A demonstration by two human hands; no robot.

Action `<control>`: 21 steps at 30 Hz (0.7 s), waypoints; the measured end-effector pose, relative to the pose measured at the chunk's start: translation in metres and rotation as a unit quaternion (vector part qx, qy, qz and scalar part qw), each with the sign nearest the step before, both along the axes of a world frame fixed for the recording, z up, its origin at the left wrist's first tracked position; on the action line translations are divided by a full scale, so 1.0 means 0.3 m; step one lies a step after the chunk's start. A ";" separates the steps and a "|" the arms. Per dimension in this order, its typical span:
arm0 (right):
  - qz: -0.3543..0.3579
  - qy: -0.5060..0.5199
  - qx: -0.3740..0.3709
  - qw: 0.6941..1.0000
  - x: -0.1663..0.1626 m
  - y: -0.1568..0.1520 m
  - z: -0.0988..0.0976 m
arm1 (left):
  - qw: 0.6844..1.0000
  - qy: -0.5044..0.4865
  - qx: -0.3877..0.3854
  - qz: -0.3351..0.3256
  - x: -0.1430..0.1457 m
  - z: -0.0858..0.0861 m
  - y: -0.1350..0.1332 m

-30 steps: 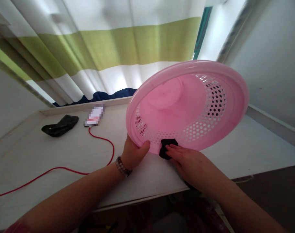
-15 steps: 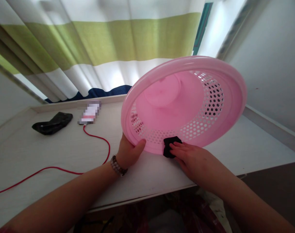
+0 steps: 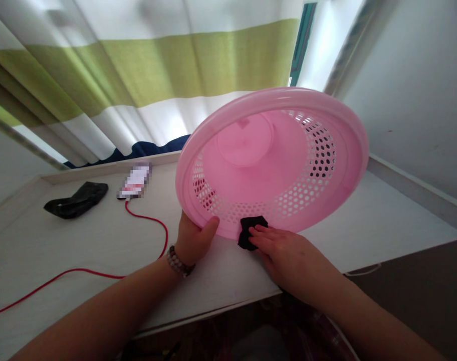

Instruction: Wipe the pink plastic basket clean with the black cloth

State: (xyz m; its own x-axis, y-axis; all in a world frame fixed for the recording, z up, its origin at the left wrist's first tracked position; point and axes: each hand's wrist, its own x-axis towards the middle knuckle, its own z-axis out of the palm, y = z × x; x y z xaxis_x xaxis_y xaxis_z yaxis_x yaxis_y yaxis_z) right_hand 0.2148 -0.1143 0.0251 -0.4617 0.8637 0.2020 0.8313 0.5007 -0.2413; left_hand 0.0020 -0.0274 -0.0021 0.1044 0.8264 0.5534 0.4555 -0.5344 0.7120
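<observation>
A pink plastic basket with rows of holes in its wall is tilted so its open mouth faces me. Closed around its lower left rim is my left hand, thumb on the near side and the other fingers hidden behind. My right hand presses a folded black cloth against the basket's lower rim. The fingers lie over the cloth, and the thumb is mostly hidden beneath. A beaded bracelet circles my left wrist.
On the white table lie a crumpled black plastic bag and a blurred phone with a red cable. A striped curtain hangs behind. A wall stands at right; the table's front edge runs below my hands.
The basket, both hands and the cloth appear slightly further left, as the whole view has shifted. The cloth stays against the lower rim, and both grips look the same.
</observation>
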 end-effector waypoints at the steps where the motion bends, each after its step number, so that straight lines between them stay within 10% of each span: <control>1: -0.006 -0.004 -0.002 1.000 0.020 -0.009 0.007 | 1.000 0.000 0.002 -0.002 0.001 0.002 0.000; 21: -0.011 0.041 -0.020 0.999 -0.036 -0.012 0.006 | 1.000 0.009 0.001 -0.006 -0.006 0.006 0.006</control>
State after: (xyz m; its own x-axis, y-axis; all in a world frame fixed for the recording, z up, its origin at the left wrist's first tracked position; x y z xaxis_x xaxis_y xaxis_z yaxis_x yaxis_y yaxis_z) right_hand 0.2042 -0.1179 0.0269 -0.4248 0.8819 0.2043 0.8187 0.4706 -0.3290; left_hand 0.0002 -0.0257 -0.0003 0.1240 0.8243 0.5524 0.4614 -0.5408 0.7033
